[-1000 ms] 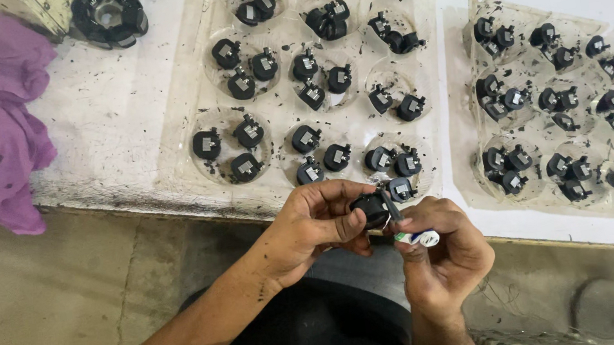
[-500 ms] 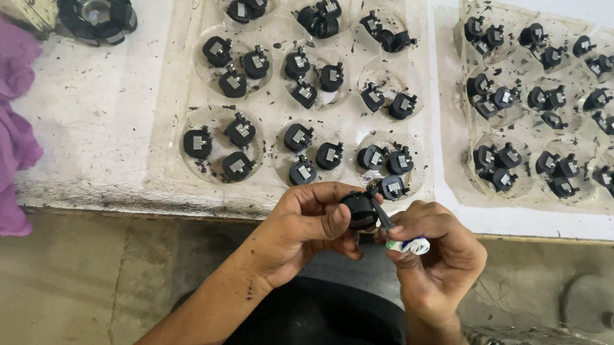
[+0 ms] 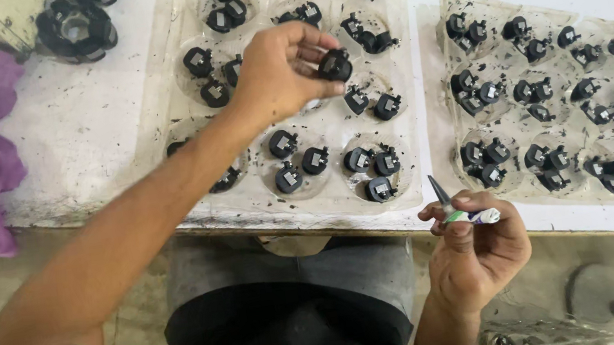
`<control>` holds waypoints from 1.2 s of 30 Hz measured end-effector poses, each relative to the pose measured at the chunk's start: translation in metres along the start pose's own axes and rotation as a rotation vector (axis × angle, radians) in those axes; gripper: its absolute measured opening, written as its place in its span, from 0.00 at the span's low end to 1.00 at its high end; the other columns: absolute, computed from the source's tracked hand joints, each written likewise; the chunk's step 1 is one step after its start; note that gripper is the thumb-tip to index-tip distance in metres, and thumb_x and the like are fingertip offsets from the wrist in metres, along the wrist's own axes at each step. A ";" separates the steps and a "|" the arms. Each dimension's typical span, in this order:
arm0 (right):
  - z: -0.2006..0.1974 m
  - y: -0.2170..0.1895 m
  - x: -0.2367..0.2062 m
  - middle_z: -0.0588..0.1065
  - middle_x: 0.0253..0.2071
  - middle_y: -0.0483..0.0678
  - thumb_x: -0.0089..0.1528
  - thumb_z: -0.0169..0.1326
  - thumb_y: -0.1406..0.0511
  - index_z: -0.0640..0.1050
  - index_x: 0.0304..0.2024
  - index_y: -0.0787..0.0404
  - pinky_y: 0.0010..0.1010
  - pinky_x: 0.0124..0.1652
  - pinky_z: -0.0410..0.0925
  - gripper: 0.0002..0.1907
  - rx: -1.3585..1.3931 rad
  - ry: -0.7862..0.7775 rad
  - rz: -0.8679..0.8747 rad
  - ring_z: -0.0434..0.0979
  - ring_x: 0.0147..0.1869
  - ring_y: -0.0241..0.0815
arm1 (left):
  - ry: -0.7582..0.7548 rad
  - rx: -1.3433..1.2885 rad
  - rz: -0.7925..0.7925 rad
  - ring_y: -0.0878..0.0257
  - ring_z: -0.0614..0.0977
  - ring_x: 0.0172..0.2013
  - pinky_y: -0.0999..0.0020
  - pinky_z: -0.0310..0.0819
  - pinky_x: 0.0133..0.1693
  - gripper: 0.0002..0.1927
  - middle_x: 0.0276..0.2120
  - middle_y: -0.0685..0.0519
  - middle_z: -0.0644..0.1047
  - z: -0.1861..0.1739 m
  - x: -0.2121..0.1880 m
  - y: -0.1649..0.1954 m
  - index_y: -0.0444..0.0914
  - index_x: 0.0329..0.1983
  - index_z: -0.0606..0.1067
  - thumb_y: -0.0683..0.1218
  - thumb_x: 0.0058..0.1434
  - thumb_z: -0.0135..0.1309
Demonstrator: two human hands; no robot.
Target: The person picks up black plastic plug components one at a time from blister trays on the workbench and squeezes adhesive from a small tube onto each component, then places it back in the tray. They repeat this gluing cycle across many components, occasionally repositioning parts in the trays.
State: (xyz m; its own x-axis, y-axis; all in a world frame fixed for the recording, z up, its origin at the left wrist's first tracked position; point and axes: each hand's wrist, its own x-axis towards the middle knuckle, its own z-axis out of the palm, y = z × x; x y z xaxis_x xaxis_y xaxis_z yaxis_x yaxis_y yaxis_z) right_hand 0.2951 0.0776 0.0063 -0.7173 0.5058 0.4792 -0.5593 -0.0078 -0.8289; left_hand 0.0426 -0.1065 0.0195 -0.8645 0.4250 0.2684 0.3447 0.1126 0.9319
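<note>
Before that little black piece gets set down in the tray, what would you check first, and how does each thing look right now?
1. Left hand has a firm pinch on the black part: ok, fingertips hold it above the tray.
2. Clear tray lies flat on the white table: ok.
3. A free spot under the part: cannot tell, the hand hides the pocket below.
4. Right hand keeps the pointed tool clear of the trays: ok, it sits off the table edge.
5. Part turned the right way: cannot tell.
</note>
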 end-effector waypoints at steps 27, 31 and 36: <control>-0.026 0.020 0.001 0.76 0.37 0.50 0.70 0.61 0.69 0.77 0.50 0.69 0.32 0.41 0.76 0.10 -0.114 0.105 0.024 0.78 0.35 0.35 | -0.528 1.236 0.903 0.50 0.84 0.30 0.57 0.80 0.34 0.02 0.25 0.48 0.80 0.058 0.105 -0.034 0.41 0.23 0.80 0.40 0.47 0.61; -0.025 0.021 0.000 0.77 0.38 0.50 0.70 0.61 0.69 0.77 0.50 0.69 0.30 0.40 0.75 0.10 -0.121 0.101 0.036 0.79 0.36 0.36 | -0.442 1.132 0.666 0.47 0.84 0.32 0.53 0.80 0.35 0.09 0.27 0.45 0.81 0.035 0.101 -0.033 0.42 0.33 0.82 0.46 0.49 0.66; -0.023 0.024 -0.005 0.78 0.41 0.53 0.70 0.62 0.70 0.77 0.51 0.70 0.28 0.41 0.75 0.10 -0.083 0.079 0.048 0.78 0.36 0.36 | -0.115 0.963 0.449 0.48 0.84 0.35 0.52 0.79 0.36 0.14 0.35 0.43 0.82 -0.064 0.112 -0.064 0.39 0.46 0.82 0.46 0.58 0.66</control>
State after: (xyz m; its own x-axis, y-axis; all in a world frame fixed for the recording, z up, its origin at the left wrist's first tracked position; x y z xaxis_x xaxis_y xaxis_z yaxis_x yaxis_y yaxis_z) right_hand 0.2945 0.0950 -0.0227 -0.7060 0.5727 0.4167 -0.4863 0.0357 -0.8730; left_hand -0.0997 -0.1243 0.0051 -0.5640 0.6805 0.4679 0.8103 0.5652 0.1548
